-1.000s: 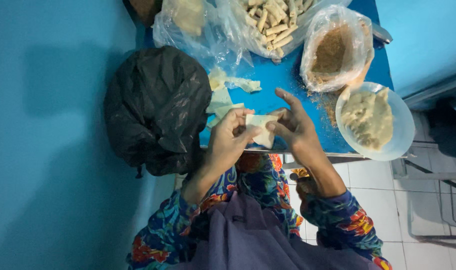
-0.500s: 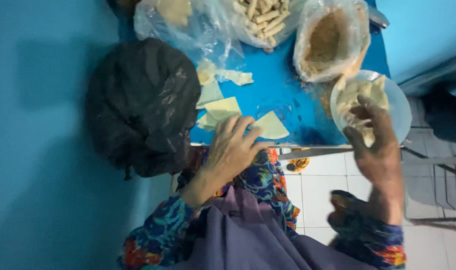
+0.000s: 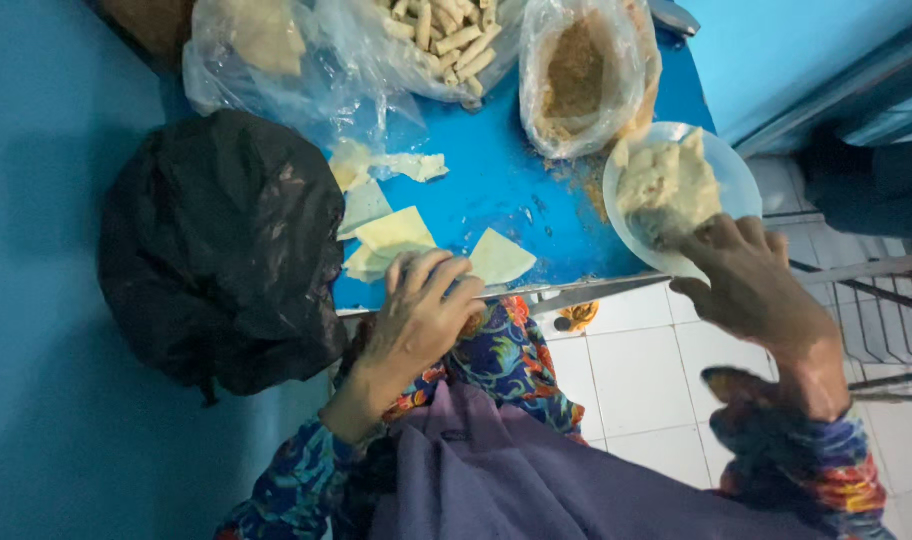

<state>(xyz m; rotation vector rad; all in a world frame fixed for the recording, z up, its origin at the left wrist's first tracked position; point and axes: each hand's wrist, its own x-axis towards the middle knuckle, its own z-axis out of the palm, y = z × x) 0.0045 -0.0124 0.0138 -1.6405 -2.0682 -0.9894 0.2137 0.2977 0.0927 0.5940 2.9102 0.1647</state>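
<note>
Your left hand (image 3: 423, 318) lies palm down at the near edge of the blue table (image 3: 516, 190), fingers loosely curled and pressing on the corner of a pale triangular wrapper (image 3: 498, 258); nothing is gripped in it. Your right hand (image 3: 751, 285) reaches out to the white bowl (image 3: 726, 165), fingers bent down into the lump of pale filling (image 3: 666, 185) at the bowl's near side; whether it has closed on any filling cannot be told. Against the frame half a second ago, the left hand keeps the same place on the wrapper, while the right hand has settled lower over the bowl's near rim. One second ago both hands met over the wrapper at the table edge; they are now well apart. The bowl overhangs the table's near right corner, partly past the edge. More cut wrappers (image 3: 394, 232) lie just beside the left hand, toward the black plastic bag (image 3: 226, 240) that takes up the table's left end. Behind, a clear bag of brown crumbs (image 3: 581, 75) stands near the bowl, and a clear bag of rolled sticks (image 3: 446, 35) lies at the far edge. Open blue surface remains between the wrappers and the bowl, dusted with crumbs.
</note>
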